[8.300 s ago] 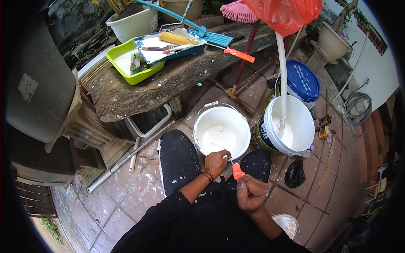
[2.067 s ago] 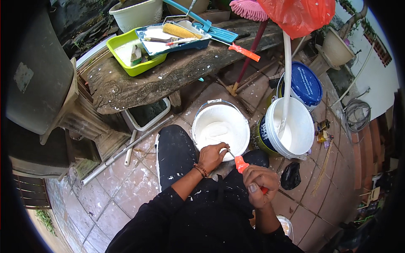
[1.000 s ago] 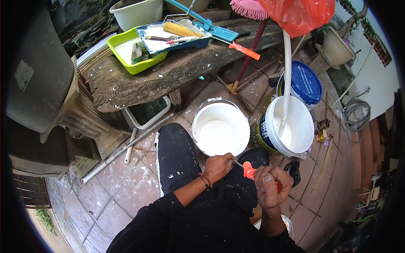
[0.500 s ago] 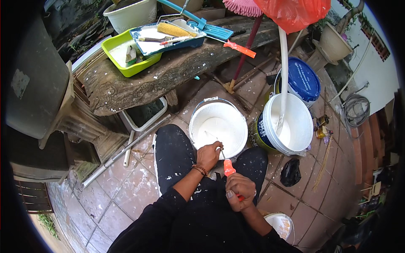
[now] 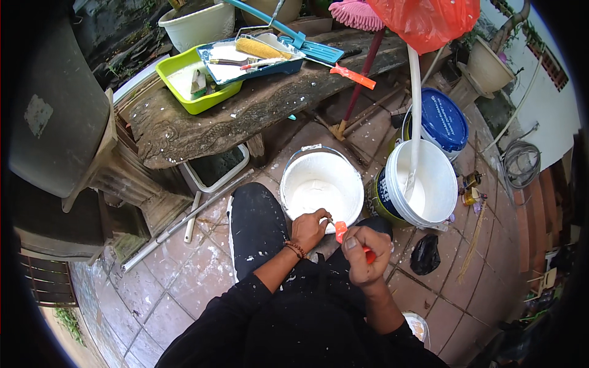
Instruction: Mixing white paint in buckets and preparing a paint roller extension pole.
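Note:
Between my knees stands a white bucket (image 5: 293,176) with white paint (image 5: 316,195) in its bottom. My left hand (image 5: 308,232) is at its near rim, fingers closed on the thin metal rod of an orange-handled tool (image 5: 340,229). My right hand (image 5: 367,253) is wrapped round the orange handle, right of the left hand and nearer to me. Only a short piece of the rod shows between the hands. Its far end is hidden by my left hand, so I cannot make out the tool's exact kind.
On a wooden bench (image 5: 184,138) lie a lime-green tray (image 5: 205,105), a blue paint tray (image 5: 276,69), a yellow roller (image 5: 261,48) and brushes. A larger paint bucket (image 5: 442,184) with a white pole (image 5: 415,104) stands at right, before a blue-lidded bucket (image 5: 442,116). A black plastic bag (image 5: 424,253) lies nearby.
Both hands have shifted slightly right, and my right hand has risen closer to the bucket with the orange handle. The rod seen over the bucket before is now mostly hidden.

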{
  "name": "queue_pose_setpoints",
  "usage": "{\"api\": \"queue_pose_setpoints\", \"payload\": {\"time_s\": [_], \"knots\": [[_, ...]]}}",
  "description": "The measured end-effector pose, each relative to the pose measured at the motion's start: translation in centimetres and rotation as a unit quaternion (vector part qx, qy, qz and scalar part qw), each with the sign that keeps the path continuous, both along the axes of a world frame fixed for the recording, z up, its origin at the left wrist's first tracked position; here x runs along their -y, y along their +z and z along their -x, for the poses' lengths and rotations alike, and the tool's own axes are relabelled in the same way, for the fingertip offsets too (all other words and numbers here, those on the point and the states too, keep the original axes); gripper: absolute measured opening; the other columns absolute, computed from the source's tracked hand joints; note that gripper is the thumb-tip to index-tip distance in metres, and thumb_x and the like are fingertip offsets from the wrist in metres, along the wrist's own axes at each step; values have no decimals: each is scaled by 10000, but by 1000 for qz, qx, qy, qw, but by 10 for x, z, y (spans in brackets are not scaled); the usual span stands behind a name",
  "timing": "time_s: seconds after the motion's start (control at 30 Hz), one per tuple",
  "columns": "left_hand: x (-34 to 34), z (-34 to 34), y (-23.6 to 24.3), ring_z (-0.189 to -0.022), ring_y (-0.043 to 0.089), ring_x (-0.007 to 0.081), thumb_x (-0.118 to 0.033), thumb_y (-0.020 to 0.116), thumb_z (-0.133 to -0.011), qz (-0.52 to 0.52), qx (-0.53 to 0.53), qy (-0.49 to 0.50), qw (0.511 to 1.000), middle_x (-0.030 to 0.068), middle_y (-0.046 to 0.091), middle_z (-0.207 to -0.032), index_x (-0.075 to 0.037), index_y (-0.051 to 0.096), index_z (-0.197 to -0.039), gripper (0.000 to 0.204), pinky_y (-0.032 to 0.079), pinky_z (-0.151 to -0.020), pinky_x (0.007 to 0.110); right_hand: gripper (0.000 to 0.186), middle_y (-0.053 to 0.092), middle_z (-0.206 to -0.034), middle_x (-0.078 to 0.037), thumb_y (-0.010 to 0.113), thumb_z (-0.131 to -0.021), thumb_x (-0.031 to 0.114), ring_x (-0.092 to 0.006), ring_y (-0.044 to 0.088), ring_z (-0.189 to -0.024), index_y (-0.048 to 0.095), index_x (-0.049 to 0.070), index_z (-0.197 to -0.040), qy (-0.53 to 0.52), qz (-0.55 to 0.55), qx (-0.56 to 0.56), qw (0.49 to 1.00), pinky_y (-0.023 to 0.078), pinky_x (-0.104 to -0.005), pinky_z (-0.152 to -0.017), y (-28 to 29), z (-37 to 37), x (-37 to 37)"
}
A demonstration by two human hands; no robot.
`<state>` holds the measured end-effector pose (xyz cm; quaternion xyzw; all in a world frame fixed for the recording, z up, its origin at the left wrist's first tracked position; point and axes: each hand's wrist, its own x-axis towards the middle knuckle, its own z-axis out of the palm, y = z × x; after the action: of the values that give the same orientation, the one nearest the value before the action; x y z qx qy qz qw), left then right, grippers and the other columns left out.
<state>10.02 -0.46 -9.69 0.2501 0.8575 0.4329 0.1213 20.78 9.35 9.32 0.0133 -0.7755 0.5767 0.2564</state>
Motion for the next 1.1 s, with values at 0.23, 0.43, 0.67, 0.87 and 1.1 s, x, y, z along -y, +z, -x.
{"api": "queue_pose_setpoints", "payload": {"time_s": [0.23,0.43,0.67,0.87,1.1], "knots": [[4,-27,25,-742,735,382,-239,739,-939,14,14,-20,1000,163,724,-736,-184,776,-1064,142,565,-697,496,298,481,-584,-50,578,-942,31,-101,427,-501,437,23,-679,-25,95,-2,995,345,-278,-489,30,-3,-3],[2,-38,27,-639,703,327,-236,749,-931,-1,-10,-32,999,118,675,-654,-189,792,-1062,146,538,-626,459,281,471,-594,-60,559,-945,54,-131,401,-499,434,33,-694,-13,139,-35,990,344,-297,-501,37,-31,-1],[6,-24,14,-734,735,375,-234,722,-947,63,26,-51,996,160,722,-729,-189,776,-1070,142,563,-693,493,225,559,-632,-92,595,-842,-28,-214,541,-531,450,37,-683,82,85,-74,990,457,-348,-551,-4,-41,-6],[0,-5,-3,-799,747,379,-230,709,-953,52,17,-13,998,166,755,-822,-200,775,-1083,149,569,-734,493,180,584,-646,-101,636,-787,-3,-259,560,-537,490,40,-690,122,28,-80,989,473,-377,-581,-37,-41,-4],[-7,16,-9,-819,744,380,-208,722,-934,60,-2,6,998,146,760,-835,-198,769,-1085,159,566,-747,493,183,573,-656,-91,624,-812,23,-250,571,-569,490,44,-689,115,4,-85,990,474,-379,-610,-56,-31,-4]]}}
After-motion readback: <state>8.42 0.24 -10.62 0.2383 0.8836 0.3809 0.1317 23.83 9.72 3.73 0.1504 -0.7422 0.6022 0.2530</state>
